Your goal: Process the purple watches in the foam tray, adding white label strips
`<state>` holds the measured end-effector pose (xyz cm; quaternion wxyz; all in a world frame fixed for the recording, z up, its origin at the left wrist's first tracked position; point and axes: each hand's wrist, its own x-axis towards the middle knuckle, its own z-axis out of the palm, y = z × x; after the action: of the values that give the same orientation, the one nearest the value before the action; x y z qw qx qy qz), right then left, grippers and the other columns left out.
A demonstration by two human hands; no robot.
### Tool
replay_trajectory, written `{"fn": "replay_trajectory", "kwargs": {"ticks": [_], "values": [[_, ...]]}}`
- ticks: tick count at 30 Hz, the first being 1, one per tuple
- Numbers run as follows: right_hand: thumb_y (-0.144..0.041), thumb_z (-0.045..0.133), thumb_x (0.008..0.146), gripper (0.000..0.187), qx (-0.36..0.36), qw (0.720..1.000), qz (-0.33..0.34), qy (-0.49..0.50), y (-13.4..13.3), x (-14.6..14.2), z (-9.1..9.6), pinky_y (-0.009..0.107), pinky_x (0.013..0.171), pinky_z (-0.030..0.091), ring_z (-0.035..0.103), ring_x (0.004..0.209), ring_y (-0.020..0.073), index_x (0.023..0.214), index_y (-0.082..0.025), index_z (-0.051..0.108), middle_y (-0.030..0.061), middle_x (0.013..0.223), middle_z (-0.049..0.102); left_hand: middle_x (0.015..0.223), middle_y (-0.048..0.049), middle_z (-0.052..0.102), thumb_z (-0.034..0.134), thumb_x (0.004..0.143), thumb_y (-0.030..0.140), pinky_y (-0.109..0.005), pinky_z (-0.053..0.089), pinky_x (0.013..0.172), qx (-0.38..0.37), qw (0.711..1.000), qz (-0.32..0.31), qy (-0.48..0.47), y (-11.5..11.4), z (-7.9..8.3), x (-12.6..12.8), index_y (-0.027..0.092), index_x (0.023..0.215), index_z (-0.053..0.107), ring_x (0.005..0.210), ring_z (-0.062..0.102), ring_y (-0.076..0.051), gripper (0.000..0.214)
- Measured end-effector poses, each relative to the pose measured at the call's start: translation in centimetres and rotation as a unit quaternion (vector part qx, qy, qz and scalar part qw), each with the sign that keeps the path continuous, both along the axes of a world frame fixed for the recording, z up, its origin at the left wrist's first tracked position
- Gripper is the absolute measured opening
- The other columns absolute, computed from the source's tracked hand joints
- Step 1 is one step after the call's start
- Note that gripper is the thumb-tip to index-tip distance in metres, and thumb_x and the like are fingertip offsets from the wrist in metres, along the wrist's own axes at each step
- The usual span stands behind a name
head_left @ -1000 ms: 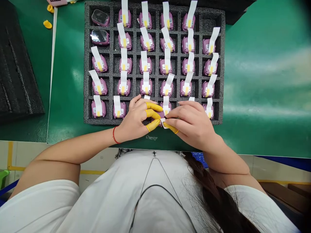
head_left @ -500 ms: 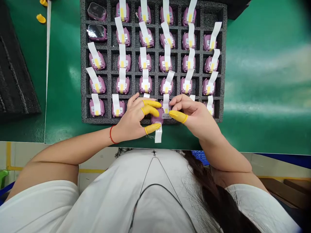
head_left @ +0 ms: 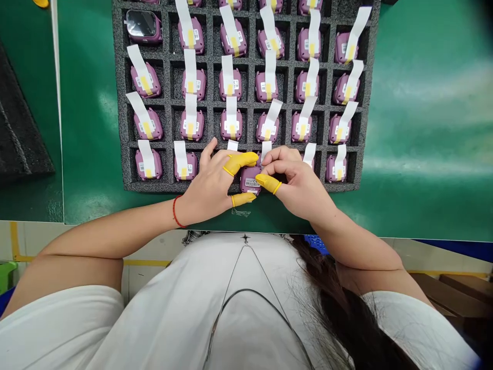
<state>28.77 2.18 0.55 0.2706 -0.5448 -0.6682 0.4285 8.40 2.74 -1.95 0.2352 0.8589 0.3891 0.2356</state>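
My left hand (head_left: pixel 217 177) grips a purple smartwatch case (head_left: pixel 249 173) by its edges, thumb below and yellow-covered fingers above. The back of the case faces up, over the front edge of the foam tray. Across that back lies a small printed label (head_left: pixel 252 182). My right hand (head_left: pixel 295 180) is closed at the label's right end, its yellow-covered thumb and bent forefinger pinched there. The fingertips hide part of the label and of the case's right side.
The black foam tray (head_left: pixel 242 188) holds rows of purple smartwatch cases, most with white paper strips taped on. One case (head_left: pixel 143 26) lies screen up at the left. Dark foam (head_left: pixel 23 128) lies at the far left of the green table (head_left: pixel 423 128).
The label has moved left and down from beside the case onto its back, with my right hand. The white strip below the case is mostly out of sight. The view has shifted nearer the tray.
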Motion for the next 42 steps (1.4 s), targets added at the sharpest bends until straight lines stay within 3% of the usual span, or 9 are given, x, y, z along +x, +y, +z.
{"fn": "replay_trajectory", "kwargs": {"ticks": [29,32,38,42], "values": [[-0.018,0.064,0.082,0.013,0.03,0.999,0.014,-0.025,-0.2,0.1,-0.5,0.046,0.094,0.042,0.052,0.103,0.0236,0.069,-0.022,0.065,0.0039,0.097,0.064,0.115,-0.0032,0.063,0.063,0.087,0.05,-0.059,0.012,0.122,-0.03,1.0,0.007,0.005,0.1,0.0,0.1,0.025,0.129,0.048,0.115,0.057,-0.024,0.051],[-0.018,0.063,0.083,0.013,0.058,0.997,0.018,-0.04,-0.3,0.0,-0.6,0.045,0.091,0.043,0.053,0.1,0.0231,0.07,-0.021,0.064,0.004,0.094,0.064,0.115,-0.0029,0.063,0.063,0.087,0.051,-0.059,0.012,0.122,-0.028,1.0,0.006,-0.002,0.1,0.0,0.1,0.026,0.129,0.049,0.115,0.057,-0.024,0.051],[-0.028,0.063,0.088,0.011,0.214,0.968,0.043,-0.128,-0.3,0.7,-0.4,0.047,0.086,0.04,0.055,0.098,0.0254,0.079,-0.024,0.067,0.0052,0.097,0.065,0.115,-0.004,0.063,0.064,0.087,0.049,-0.058,0.014,0.122,0.0,1.0,0.001,-0.013,0.0,-0.1,0.2,0.024,0.131,0.048,0.114,0.057,-0.023,0.053],[-0.037,0.06,0.091,0.015,0.224,0.962,0.012,-0.155,0.0,1.0,-1.0,0.045,0.082,0.04,0.054,0.092,0.0242,0.088,-0.024,0.067,0.0057,0.094,0.064,0.121,-0.0057,0.06,0.067,0.085,0.048,-0.062,0.011,0.122,-0.012,1.0,-0.012,0.015,0.1,0.2,-0.1,0.025,0.136,0.042,0.122,0.053,-0.026,0.061]]}}
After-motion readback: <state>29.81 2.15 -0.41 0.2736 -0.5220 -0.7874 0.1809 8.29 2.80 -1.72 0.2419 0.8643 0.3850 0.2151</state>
